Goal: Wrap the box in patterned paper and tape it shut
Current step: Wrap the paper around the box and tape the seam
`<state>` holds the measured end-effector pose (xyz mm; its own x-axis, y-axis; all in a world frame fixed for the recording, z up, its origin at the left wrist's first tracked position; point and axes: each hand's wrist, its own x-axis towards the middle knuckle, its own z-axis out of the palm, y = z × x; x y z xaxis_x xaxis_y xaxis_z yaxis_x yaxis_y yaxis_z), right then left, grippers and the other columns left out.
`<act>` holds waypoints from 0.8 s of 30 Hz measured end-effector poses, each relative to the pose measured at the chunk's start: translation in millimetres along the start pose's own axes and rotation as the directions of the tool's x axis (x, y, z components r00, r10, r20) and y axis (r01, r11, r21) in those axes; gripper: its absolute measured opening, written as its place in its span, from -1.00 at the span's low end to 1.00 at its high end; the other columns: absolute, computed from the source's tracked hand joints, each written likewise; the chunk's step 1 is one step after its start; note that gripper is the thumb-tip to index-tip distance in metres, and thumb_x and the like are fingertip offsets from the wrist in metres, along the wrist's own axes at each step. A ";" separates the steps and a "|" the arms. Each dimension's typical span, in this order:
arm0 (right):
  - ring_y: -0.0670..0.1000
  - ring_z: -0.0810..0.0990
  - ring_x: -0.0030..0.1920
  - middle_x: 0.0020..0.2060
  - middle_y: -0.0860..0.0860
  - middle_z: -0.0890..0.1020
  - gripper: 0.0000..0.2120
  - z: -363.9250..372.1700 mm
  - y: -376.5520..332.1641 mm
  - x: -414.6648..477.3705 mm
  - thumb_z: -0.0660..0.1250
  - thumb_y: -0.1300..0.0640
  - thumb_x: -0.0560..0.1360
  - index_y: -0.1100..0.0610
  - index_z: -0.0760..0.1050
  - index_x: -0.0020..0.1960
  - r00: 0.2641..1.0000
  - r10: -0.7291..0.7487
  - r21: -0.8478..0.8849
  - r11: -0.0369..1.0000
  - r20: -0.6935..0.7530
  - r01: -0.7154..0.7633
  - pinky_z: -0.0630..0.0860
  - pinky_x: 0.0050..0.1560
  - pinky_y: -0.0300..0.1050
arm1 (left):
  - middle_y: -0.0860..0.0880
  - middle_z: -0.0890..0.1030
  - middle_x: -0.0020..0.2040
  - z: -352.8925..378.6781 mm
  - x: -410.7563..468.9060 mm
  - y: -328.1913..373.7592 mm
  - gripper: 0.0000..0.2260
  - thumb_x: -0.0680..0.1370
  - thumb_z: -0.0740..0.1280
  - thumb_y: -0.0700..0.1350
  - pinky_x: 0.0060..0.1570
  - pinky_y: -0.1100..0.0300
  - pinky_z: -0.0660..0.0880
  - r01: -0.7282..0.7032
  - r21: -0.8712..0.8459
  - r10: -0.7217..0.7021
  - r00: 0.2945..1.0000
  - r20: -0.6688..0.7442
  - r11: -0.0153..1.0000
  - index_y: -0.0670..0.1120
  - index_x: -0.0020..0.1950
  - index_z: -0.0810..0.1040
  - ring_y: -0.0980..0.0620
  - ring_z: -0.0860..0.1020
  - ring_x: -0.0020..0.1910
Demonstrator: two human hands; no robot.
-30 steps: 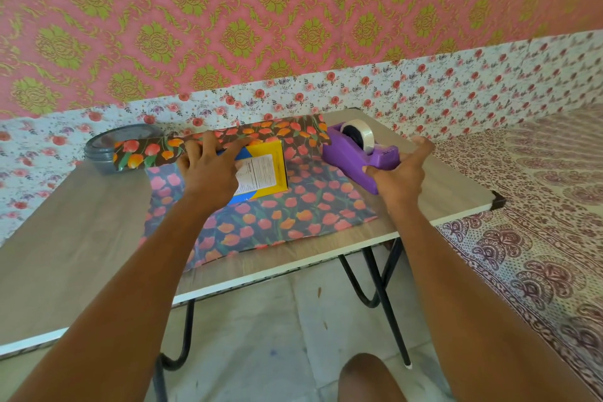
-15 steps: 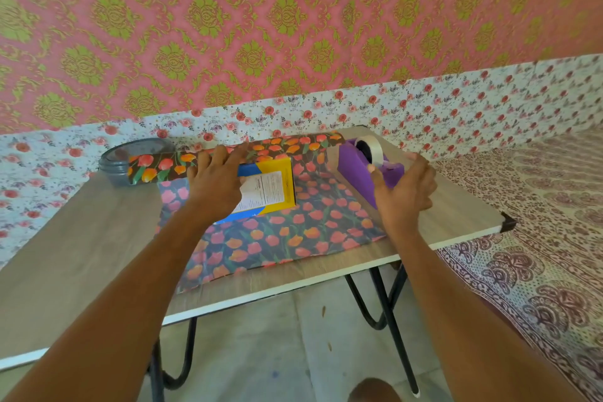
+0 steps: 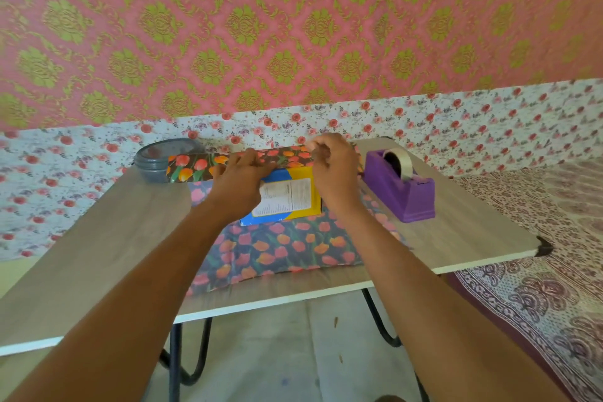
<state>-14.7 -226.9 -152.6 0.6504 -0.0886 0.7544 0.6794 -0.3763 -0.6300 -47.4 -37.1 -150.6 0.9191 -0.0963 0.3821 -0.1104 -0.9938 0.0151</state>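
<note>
Box [image 3: 293, 202], yellow/blue w/ white label facing up, lies flat on the paper [image 3: 277, 248] mid-table [image 3: 98, 238], closer to the far edge. Paper is spread under it. The near part lies flat toward the near table edge. The far part is folded up & over the box's far side and runs on as a long flap to the left.

L hand [image 3: 239, 181] rests on the box's left part, fingers straight, tips pressing the flap down on the box top. R hand [image 3: 336, 173] is at the box's far right corner, fingers curled in w/ thumb at the flap's edge. Can't tell if it pinches paper, tape or nothing.

Purple dispenser [image 3: 403, 199] w/ tape roll stands just right of the paper, apart from R hand. Grey tub [image 3: 161, 161] sits far left, w/ the flap's left end in front of it. Bed [image 3: 538, 254] w/ printed cover is right of the table.
</note>
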 end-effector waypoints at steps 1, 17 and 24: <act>0.03 0.65 -0.06 -0.11 0.10 0.67 -0.85 9.8 -4.9 6.3 0.26 0.35 0.58 0.26 0.60 -0.07 0.997 0.067 0.042 0.997 0.048 -0.069 0.59 0.00 -0.09 | -0.03 0.35 0.29 0.0 -1.6 -2.2 -0.51 0.63 0.27 -0.19 0.24 -0.15 0.27 0.001 -0.015 -0.001 1.000 -0.010 1.000 0.18 0.52 0.39 -0.11 0.28 0.34; 0.16 0.66 0.13 -0.05 0.22 0.62 -0.80 50.6 -10.8 67.9 0.33 0.45 0.48 0.24 0.56 0.02 0.593 0.672 -0.038 0.675 0.443 -0.737 0.53 0.11 -0.06 | -0.03 0.70 -0.09 5.7 -14.0 -33.8 -0.90 0.52 0.50 -0.07 0.17 -0.10 0.26 0.027 -0.193 -0.091 0.938 -0.334 0.981 -0.05 -0.01 0.76 -0.14 0.62 -0.07; 0.04 0.61 0.18 0.02 0.15 0.69 -0.86 45.3 -14.6 72.9 0.30 0.37 0.61 0.40 0.61 -0.06 0.504 0.589 -0.210 0.756 0.631 -0.620 0.45 0.42 0.05 | -0.02 0.68 -0.12 9.6 -15.2 -33.5 -0.96 0.48 0.51 -0.12 0.04 -0.06 0.19 0.029 -0.201 -0.107 0.917 -0.384 0.979 -0.07 -0.11 0.74 -0.15 0.61 -0.11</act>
<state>38.2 -186.1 -96.8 0.9427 0.3160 -0.1074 0.0386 -0.4228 -0.9054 -54.0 -2.9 -165.8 0.7098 0.0391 0.7034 -0.1572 -0.9645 0.2122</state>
